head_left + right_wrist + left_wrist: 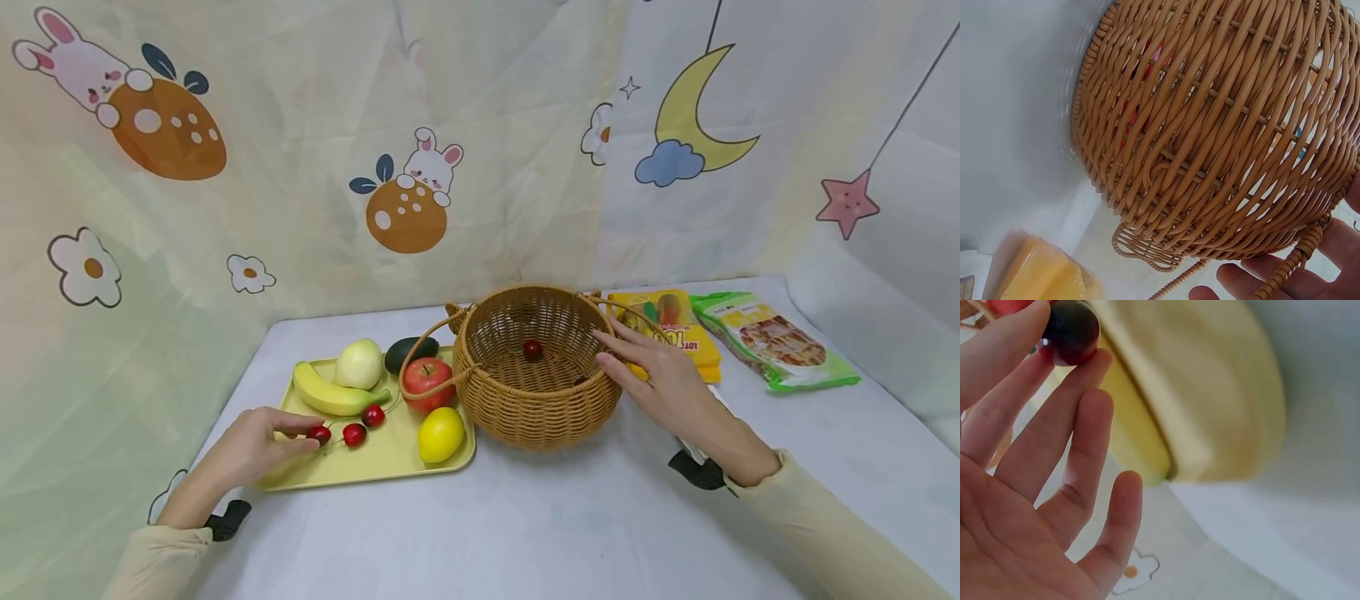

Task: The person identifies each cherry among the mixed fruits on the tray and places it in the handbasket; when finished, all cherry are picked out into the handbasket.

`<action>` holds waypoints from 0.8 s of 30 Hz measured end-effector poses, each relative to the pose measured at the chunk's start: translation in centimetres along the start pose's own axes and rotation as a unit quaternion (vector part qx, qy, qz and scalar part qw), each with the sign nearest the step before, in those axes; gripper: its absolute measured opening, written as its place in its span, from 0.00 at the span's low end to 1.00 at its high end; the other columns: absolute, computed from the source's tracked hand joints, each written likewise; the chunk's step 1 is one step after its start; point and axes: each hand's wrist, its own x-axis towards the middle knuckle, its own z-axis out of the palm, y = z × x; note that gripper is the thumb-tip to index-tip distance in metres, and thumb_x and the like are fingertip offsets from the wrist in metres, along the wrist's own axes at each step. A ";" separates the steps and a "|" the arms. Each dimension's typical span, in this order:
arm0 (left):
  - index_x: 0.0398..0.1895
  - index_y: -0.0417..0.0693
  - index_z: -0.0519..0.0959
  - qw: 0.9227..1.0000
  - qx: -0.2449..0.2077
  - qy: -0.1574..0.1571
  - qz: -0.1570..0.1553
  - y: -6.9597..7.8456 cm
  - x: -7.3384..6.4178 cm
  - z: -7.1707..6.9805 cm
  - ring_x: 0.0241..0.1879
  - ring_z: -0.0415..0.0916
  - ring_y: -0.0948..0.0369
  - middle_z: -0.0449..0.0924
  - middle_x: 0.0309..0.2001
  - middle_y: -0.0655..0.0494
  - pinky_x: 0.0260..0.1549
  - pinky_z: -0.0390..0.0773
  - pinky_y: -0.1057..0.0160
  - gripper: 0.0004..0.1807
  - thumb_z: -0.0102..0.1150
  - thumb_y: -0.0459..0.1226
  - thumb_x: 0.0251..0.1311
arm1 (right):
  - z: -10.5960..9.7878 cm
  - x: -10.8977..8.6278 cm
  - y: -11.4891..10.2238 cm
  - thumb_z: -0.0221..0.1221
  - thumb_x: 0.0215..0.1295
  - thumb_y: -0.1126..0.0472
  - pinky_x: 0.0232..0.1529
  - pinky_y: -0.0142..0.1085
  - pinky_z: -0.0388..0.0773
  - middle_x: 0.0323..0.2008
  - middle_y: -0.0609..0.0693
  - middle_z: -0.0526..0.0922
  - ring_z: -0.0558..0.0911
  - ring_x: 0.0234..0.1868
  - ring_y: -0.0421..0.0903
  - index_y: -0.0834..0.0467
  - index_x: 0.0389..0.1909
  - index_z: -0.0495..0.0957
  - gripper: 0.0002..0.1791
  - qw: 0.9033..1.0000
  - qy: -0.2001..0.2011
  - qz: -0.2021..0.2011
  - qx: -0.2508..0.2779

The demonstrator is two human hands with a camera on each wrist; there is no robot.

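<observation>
My left hand (262, 446) pinches a dark red cherry (318, 435) between thumb and fingertips at the tray's left; in the left wrist view the cherry (1072, 332) is at the fingertips, the other fingers spread. Two more cherries (355, 435) lie beside it on the yellow tray (367, 471). My right hand (663, 379) rests its outstretched fingers on the right rim of a round wicker basket (543, 412), near its handle. Inside the basket lies a cherry (532, 350). From the right wrist, the woven wall (1210, 125) fills the view, fingers beside the handle (1288, 265).
The tray also bears a banana (333, 396), a pale green round fruit (358, 364), an avocado (411, 355), an apple (426, 383) and a lemon (441, 435). Behind my right hand lie a yellow packet (686, 325) and a green packet (780, 342). A printed cloth hangs behind the table.
</observation>
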 end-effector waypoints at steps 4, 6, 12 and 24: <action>0.50 0.55 0.90 1.000 0.004 0.015 0.023 0.0 -0.5 -1.2 0.44 0.80 0.63 0.91 0.45 0.59 0.33 0.72 0.69 0.18 0.75 0.48 0.57 | 0.0 0.0 0.0 0.52 0.80 0.47 0.43 0.49 0.78 0.76 0.61 0.67 0.77 0.65 0.68 0.54 0.73 0.72 0.27 1.000 -0.002 0.001 -0.003; 0.50 0.55 0.90 0.999 0.003 0.019 0.032 0.1 -0.6 -1.7 0.41 0.78 0.67 0.91 0.44 0.60 0.32 0.72 0.69 0.18 0.74 0.49 0.57 | 0.0 0.0 -0.1 0.52 0.80 0.47 0.37 0.48 0.78 0.75 0.61 0.67 0.82 0.57 0.66 0.54 0.72 0.72 0.27 1.000 -0.002 0.002 -0.001; 0.51 0.56 0.89 0.999 -0.008 0.005 0.039 0.7 -0.9 -3.1 0.43 0.78 0.72 0.91 0.45 0.63 0.34 0.73 0.69 0.19 0.73 0.50 0.58 | 0.1 0.0 0.0 0.53 0.79 0.47 0.20 0.33 0.60 0.76 0.61 0.67 0.67 0.13 0.38 0.53 0.73 0.72 0.27 1.000 -0.006 0.002 0.003; 0.53 0.55 0.88 0.995 0.010 -0.027 0.091 4.6 1.3 -6.1 0.48 0.83 0.61 0.91 0.43 0.66 0.36 0.75 0.68 0.19 0.74 0.46 0.58 | 0.0 0.0 0.0 0.53 0.79 0.47 0.26 0.36 0.69 0.75 0.62 0.67 0.87 0.43 0.62 0.54 0.72 0.72 0.27 1.000 -0.001 -0.005 0.000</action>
